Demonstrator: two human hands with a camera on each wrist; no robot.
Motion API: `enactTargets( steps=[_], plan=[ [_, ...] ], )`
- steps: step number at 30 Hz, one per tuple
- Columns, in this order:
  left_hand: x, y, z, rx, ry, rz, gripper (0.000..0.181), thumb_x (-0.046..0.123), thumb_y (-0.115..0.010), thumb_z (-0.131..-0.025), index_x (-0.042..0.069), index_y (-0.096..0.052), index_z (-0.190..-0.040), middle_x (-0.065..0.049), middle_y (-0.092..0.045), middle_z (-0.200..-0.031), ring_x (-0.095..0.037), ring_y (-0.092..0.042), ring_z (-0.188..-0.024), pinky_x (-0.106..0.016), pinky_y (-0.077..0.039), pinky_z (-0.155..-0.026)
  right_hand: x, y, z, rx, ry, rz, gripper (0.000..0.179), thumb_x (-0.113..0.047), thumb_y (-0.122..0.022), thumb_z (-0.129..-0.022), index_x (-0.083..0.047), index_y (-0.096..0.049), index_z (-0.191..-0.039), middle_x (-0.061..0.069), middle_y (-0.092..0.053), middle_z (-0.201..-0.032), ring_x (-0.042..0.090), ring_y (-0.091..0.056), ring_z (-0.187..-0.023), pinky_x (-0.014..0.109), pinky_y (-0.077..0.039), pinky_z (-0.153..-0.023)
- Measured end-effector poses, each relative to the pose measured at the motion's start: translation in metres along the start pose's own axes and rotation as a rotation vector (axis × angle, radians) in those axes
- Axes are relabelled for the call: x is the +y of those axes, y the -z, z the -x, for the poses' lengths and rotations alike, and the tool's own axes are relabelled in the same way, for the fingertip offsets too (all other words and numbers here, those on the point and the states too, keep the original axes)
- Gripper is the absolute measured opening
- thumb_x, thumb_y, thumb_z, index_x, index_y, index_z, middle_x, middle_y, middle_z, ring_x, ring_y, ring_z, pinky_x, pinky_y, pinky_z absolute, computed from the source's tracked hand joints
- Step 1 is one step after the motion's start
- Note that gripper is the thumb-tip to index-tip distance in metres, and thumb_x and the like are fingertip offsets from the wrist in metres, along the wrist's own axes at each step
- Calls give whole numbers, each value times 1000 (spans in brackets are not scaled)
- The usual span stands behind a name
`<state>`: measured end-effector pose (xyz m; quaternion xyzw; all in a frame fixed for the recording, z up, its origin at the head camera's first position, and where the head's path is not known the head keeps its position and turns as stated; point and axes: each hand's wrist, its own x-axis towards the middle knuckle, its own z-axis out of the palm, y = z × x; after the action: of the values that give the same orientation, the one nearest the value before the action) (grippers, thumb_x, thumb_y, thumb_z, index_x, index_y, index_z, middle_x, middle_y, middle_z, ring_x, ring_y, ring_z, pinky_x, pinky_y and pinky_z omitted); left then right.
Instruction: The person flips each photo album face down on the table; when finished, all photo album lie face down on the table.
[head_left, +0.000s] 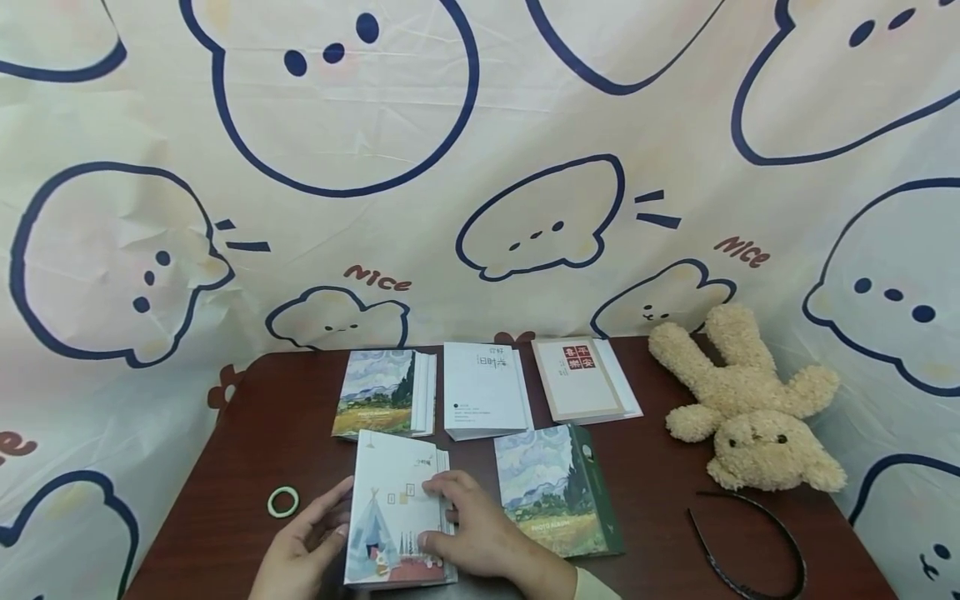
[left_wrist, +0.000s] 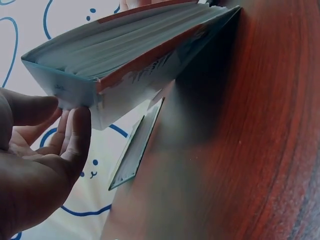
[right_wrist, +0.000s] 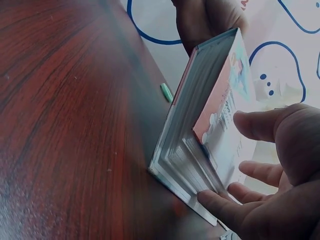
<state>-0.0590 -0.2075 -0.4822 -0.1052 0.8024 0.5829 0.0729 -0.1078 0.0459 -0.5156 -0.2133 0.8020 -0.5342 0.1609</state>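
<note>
A photo album [head_left: 393, 508] with a tent drawing on its pale cover stands tilted, its spine raised over the tabletop. My left hand [head_left: 303, 542] holds it at the spine; in the left wrist view the thumb and fingertips [left_wrist: 80, 117] meet the spine's corner. With fairly straight fingers, my right hand [head_left: 480, 533] presses on the front cover. One right fingertip [right_wrist: 207, 197] touches the page edges in the right wrist view. Just right of this hand lies a landscape-covered album [head_left: 543, 487] with a green spine.
Along the back of the brown table [head_left: 225, 467] stand a landscape album [head_left: 375, 387], a white album [head_left: 483, 387] and a cream album [head_left: 581, 379]. A pale green ring [head_left: 282, 502] lies at left. To the right are a plush bear [head_left: 742, 400] and a black headband [head_left: 787, 533].
</note>
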Motion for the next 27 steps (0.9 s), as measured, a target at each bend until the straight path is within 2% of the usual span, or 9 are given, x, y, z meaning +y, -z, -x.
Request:
enactTargets(
  steps=[5,13,17,19,21,24,27],
  plan=[
    [2,-2,0,-4,-26,27,64,-14,-63,-93,8,-52,-152,-19,-60,-139,-17,-65,-107,-28,-58,-85,2,-1,-1,11,5,-45,55,-18,-82,-88,-9,-62,-138,4,-50,-140,25,-58,-126,28,-54,-100],
    [0,-9,-4,-24,-36,131,63,-10,-68,-93,2,-49,-152,-21,-57,-140,-15,-65,-111,-28,-58,-86,4,0,0,11,14,-129,52,-10,-82,-87,-9,-62,-135,4,-49,-139,31,-52,-133,28,-52,-101],
    [-3,-10,-6,-40,-39,150,65,-5,-70,-94,2,-45,-154,-22,-53,-145,-11,-65,-112,-27,-58,-88,1,0,1,2,19,-145,52,-8,-80,-87,-9,-62,-136,5,-49,-140,33,-52,-134,29,-52,-102],
    [-3,-10,-7,-50,-34,153,66,-2,-70,-95,3,-43,-155,-23,-51,-147,-16,-65,-117,-28,-57,-88,0,0,0,1,20,-158,52,-7,-80,-88,-10,-62,-136,4,-49,-140,34,-52,-135,30,-52,-102],
    [-3,-10,-7,-75,-26,151,66,4,-70,-97,2,-41,-156,-25,-49,-149,-27,-63,-124,-31,-57,-91,-1,-1,0,-9,12,-193,53,-5,-80,-88,-12,-61,-137,3,-49,-140,35,-52,-135,31,-52,-102],
    [-2,-11,-6,-112,-8,147,66,14,-69,-100,0,-38,-157,-30,-47,-151,-44,-54,-134,-40,-58,-94,0,-2,-1,-35,-1,-252,54,-4,-79,-90,-15,-60,-139,3,-49,-141,34,-53,-136,32,-53,-101],
    [0,-12,-5,-140,14,141,68,22,-67,-102,-1,-34,-158,-32,-43,-153,-50,-48,-137,-51,-57,-95,1,-4,-2,-66,-18,-316,54,-5,-77,-91,-15,-58,-141,2,-50,-143,31,-53,-135,31,-53,-101]
  ],
)
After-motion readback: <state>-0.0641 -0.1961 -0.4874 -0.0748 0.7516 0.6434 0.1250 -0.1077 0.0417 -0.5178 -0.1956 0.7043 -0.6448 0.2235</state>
